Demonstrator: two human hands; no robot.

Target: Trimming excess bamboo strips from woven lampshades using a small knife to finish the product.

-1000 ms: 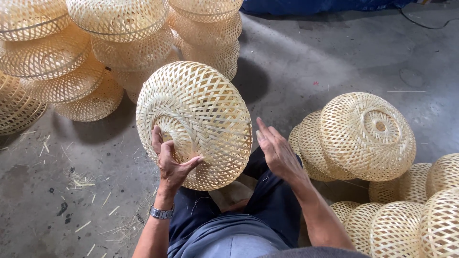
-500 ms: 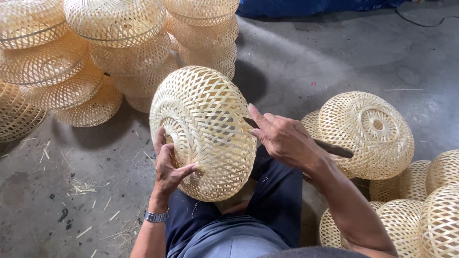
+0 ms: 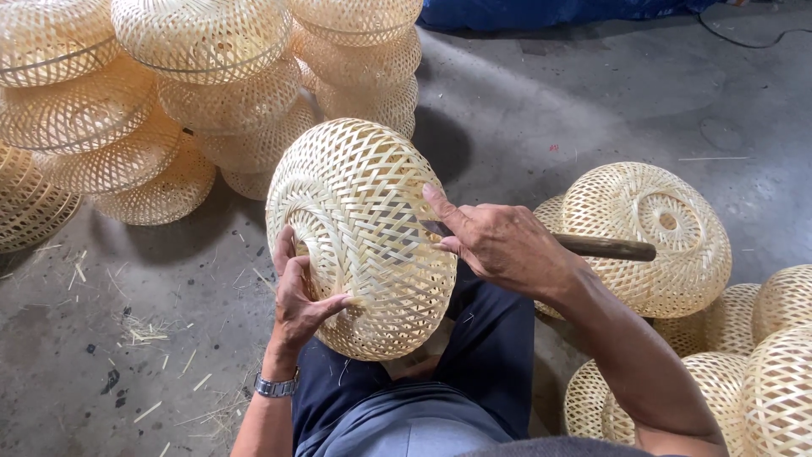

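A round woven bamboo basket point(image 3: 359, 228) stands tilted on my lap, its open centre ring facing left. My left hand point(image 3: 300, 296) grips its lower left rim, thumb hooked on the edge. My right hand point(image 3: 503, 245) is shut on a knife with a dark wooden handle point(image 3: 605, 247). The blade lies against the basket's right side, and my index finger presses on the weave above it.
Several finished woven baskets are stacked at the top left point(image 3: 169, 101). More lie at the right point(image 3: 647, 237) and bottom right point(image 3: 761, 389). Bamboo slivers litter the grey concrete floor point(image 3: 144, 330). A blue tarp point(image 3: 541, 13) lies at the top.
My right hand, empty a second ago, has taken up the knife and brought it against the basket's right side. The basket has turned slightly in my left hand.
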